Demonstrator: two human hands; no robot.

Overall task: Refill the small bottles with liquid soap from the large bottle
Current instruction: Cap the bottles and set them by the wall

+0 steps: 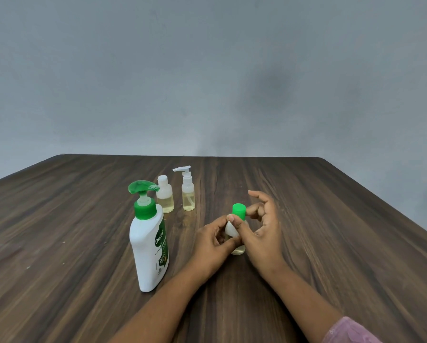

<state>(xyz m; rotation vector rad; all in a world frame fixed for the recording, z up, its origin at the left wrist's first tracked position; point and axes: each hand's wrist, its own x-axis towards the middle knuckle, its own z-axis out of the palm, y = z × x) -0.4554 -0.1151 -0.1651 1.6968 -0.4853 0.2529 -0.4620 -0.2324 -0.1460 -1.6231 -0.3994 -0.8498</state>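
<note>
A small clear bottle (pixel 232 230) with a green cap (pixel 238 212) stands on the table at centre, a little pale soap in its bottom. My left hand (pixel 213 241) grips its body from the left. My right hand (pixel 263 226) pinches the green cap between thumb and forefinger, its other fingers spread. To the left stands the large white soap bottle (pixel 149 246) with a green pump head. Behind it are two small clear bottles, one with a white flip cap (pixel 165 195) and one with a white pump (pixel 188 191), each holding yellowish soap.
Everything stands on a dark wooden table (pixel 331 231) with a grey wall behind it. Its far edge and right edge are in view. A pink sleeve (pixel 348 330) shows at my right forearm.
</note>
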